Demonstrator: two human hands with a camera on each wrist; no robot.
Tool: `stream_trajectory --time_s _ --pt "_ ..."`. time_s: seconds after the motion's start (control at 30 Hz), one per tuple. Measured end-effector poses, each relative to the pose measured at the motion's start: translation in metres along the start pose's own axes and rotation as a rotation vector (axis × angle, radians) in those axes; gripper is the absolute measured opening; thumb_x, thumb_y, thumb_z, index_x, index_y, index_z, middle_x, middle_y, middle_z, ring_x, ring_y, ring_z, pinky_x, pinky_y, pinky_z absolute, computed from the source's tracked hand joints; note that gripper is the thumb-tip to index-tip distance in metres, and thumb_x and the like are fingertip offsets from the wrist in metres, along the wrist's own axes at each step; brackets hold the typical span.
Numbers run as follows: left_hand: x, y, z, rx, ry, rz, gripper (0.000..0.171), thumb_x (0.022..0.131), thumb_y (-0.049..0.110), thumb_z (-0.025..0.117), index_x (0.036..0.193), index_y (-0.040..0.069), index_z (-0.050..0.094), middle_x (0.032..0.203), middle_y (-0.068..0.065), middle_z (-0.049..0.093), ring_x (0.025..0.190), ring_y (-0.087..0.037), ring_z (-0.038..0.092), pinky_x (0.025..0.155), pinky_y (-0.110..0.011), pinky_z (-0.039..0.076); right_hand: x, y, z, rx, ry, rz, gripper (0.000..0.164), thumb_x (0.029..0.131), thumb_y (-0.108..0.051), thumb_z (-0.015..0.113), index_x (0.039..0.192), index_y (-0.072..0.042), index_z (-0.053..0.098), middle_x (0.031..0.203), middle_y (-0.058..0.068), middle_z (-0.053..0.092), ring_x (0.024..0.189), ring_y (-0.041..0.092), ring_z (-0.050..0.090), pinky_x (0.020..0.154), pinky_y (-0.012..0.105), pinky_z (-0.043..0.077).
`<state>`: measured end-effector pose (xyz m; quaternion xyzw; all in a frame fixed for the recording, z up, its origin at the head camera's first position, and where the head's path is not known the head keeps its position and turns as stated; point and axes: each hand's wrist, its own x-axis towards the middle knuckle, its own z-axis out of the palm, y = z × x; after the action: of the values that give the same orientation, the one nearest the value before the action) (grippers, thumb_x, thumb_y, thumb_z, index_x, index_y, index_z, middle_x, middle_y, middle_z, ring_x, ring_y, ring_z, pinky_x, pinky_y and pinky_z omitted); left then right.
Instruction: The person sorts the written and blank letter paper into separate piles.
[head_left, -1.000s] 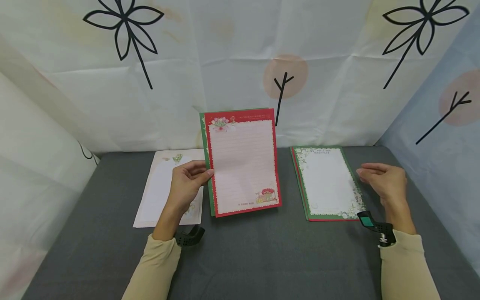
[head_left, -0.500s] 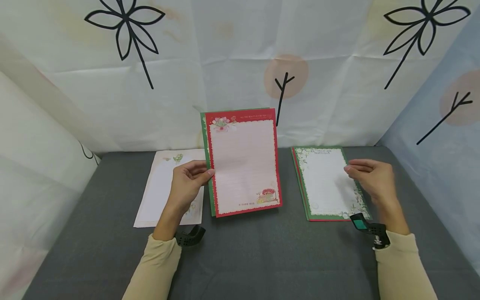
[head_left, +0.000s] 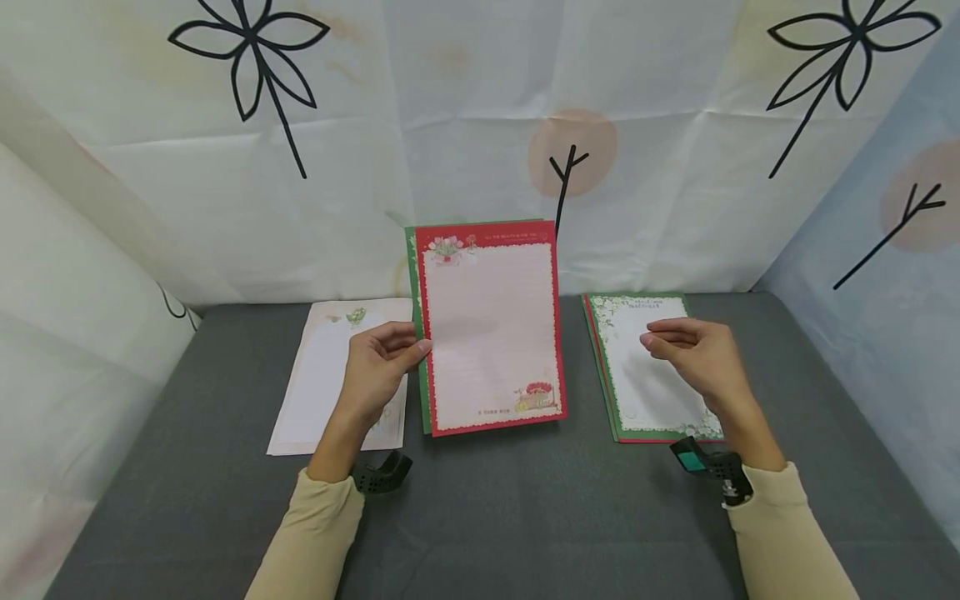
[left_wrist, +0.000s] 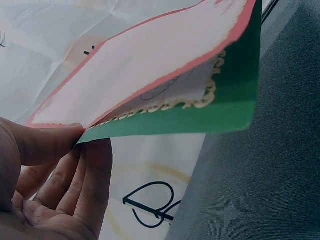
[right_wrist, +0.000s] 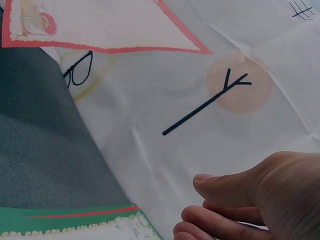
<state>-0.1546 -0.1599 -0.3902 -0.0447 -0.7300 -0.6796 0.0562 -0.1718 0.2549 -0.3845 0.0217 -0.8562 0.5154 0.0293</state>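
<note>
My left hand (head_left: 377,362) pinches two decorated letter papers by their left edge, between thumb and fingers. The front sheet has a red border (head_left: 491,333) with printed tulips at its top left corner. Behind it a green-bordered sheet (left_wrist: 235,110) shows along the left and top; in the left wrist view the two part into a gap. Both are held up above the table. My right hand (head_left: 697,358) hovers over the right-hand pile of letter paper (head_left: 626,383), thumb near the loosely bent fingertips, with nothing in it. Its top sheet is green-bordered, with red showing beneath.
At the left lies a pale letter paper pile (head_left: 315,375), partly covered by my left hand and the raised sheets. The dark grey table (head_left: 525,517) meets a white printed cloth backdrop (head_left: 465,150) behind, with more cloth at both sides.
My right hand has moved left, from the right side of the right-hand pile to over it, towards the raised sheets. The left hand and its papers have shifted only slightly.
</note>
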Motion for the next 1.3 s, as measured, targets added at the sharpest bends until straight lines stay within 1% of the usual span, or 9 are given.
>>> stream_trajectory --time_s 0.1,0.27,0.43,0.57,0.67,0.9,1.0,1.1,1.3 --pt "0.0 -0.001 0.001 -0.005 -0.006 -0.001 0.026 0.093 -0.004 0.071 0.117 -0.011 0.066 0.093 -0.012 0.073 0.078 -0.01 0.072 0.071 -0.027 0.06 -0.001 -0.003 0.007 0.043 -0.04 -0.012 0.042 0.095 -0.02 0.074 0.124 0.01 0.065 0.096 -0.008 0.074 0.089 0.006 0.072 0.079 0.021 0.056" --pt "0.0 -0.002 0.002 -0.011 -0.015 -0.003 0.026 0.093 -0.004 0.071 0.117 -0.011 0.066 0.093 -0.012 0.073 0.079 -0.01 0.072 0.072 -0.028 0.06 -0.003 -0.011 0.022 0.114 -0.087 -0.053 0.04 0.096 -0.017 0.074 0.122 0.012 0.065 0.101 0.003 0.075 0.088 0.01 0.073 0.081 0.025 0.058" --pt "0.0 -0.001 0.003 -0.024 -0.023 -0.008 0.027 0.092 -0.005 0.071 0.118 -0.012 0.066 0.094 -0.012 0.073 0.08 -0.01 0.072 0.073 -0.028 0.061 -0.005 -0.015 0.04 0.178 -0.156 -0.111 0.034 0.098 -0.013 0.07 0.12 0.013 0.066 0.107 0.019 0.074 0.089 0.019 0.073 0.083 0.032 0.059" --pt "-0.001 0.0 0.005 -0.035 -0.033 -0.011 0.027 0.092 -0.005 0.071 0.118 -0.012 0.065 0.093 -0.011 0.073 0.079 -0.01 0.072 0.072 -0.028 0.06 -0.008 -0.018 0.051 0.196 -0.227 -0.116 0.033 0.1 -0.012 0.067 0.121 0.013 0.065 0.111 0.025 0.071 0.094 0.026 0.073 0.086 0.036 0.059" --pt "-0.002 0.001 0.008 -0.04 -0.047 -0.014 0.027 0.092 -0.005 0.07 0.118 -0.013 0.065 0.092 -0.01 0.073 0.078 -0.009 0.072 0.072 -0.027 0.06 -0.009 -0.019 0.058 0.219 -0.278 -0.099 0.034 0.101 -0.013 0.065 0.123 0.012 0.064 0.115 0.026 0.07 0.096 0.026 0.072 0.09 0.038 0.057" --pt "-0.003 0.0 0.015 -0.034 -0.073 -0.04 0.027 0.092 -0.006 0.07 0.117 -0.013 0.065 0.095 -0.013 0.073 0.082 -0.009 0.073 0.075 -0.028 0.06 -0.013 -0.02 0.067 0.304 -0.335 -0.022 0.042 0.102 -0.011 0.063 0.134 0.015 0.054 0.121 0.023 0.067 0.1 0.008 0.07 0.091 0.023 0.054" --pt "-0.004 -0.001 0.017 -0.034 -0.082 -0.05 0.027 0.092 -0.006 0.07 0.117 -0.013 0.064 0.094 -0.011 0.073 0.082 -0.008 0.072 0.075 -0.027 0.06 -0.013 -0.019 0.071 0.346 -0.336 -0.044 0.039 0.102 -0.007 0.062 0.131 0.018 0.053 0.114 0.016 0.069 0.099 0.008 0.069 0.09 0.023 0.054" --pt "-0.005 -0.002 0.02 -0.037 -0.093 -0.054 0.028 0.092 -0.007 0.07 0.118 -0.014 0.063 0.093 -0.009 0.073 0.082 -0.007 0.072 0.075 -0.027 0.059 -0.013 -0.018 0.074 0.38 -0.334 -0.096 0.033 0.101 -0.003 0.061 0.125 0.019 0.056 0.107 0.009 0.071 0.097 0.01 0.07 0.088 0.025 0.055" --pt "-0.005 -0.004 0.023 -0.02 -0.109 -0.039 0.029 0.093 -0.006 0.069 0.12 -0.015 0.062 0.097 -0.015 0.073 0.083 -0.006 0.072 0.075 -0.027 0.059 -0.013 -0.019 0.077 0.401 -0.294 -0.135 0.028 0.1 0.001 0.062 0.12 0.019 0.06 0.103 0.005 0.073 0.092 0.01 0.071 0.084 0.024 0.056"
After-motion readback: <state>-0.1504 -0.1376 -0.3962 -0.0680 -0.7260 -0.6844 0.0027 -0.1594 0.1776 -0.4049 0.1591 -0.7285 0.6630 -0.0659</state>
